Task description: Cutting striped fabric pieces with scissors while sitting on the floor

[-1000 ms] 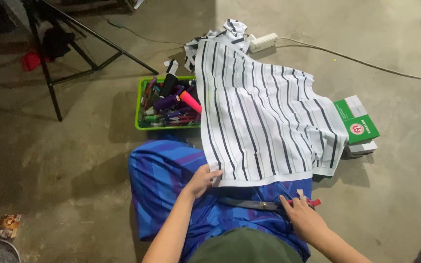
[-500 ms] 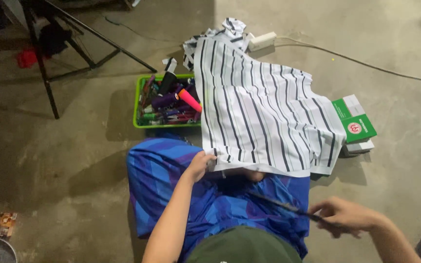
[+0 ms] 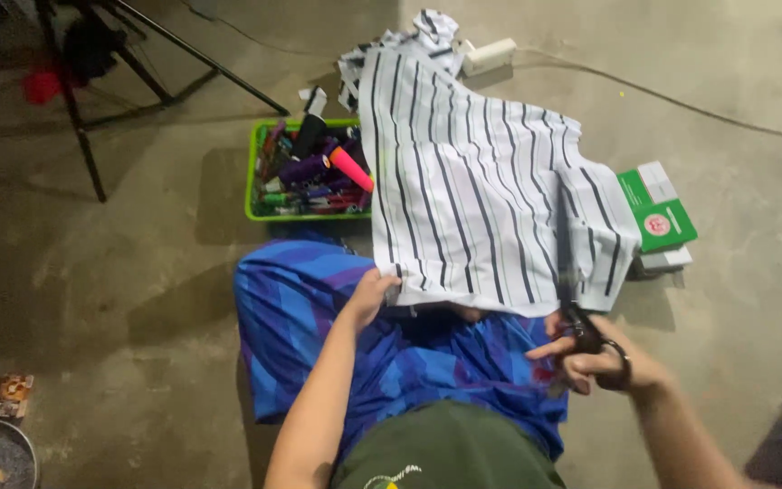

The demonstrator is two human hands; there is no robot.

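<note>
Head view, right hand (image 3: 601, 360) grip closed on scissors (image 3: 568, 272), left hand (image 3: 371, 297) pinching striped cloth (image 3: 481, 190)

Makeshift sewing workspace on a bare concrete floor (image 3: 138, 299), striped fabric (image 3: 472, 181), green basket (image 3: 251, 181) of sewing supplies, tripod (image 3: 83, 100)

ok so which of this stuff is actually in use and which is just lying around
In use:
striped fabric, its near edge held by the left hand
scissors, in the right hand

Lying about:
green basket of markers
green box
power strip
tripod
</note>
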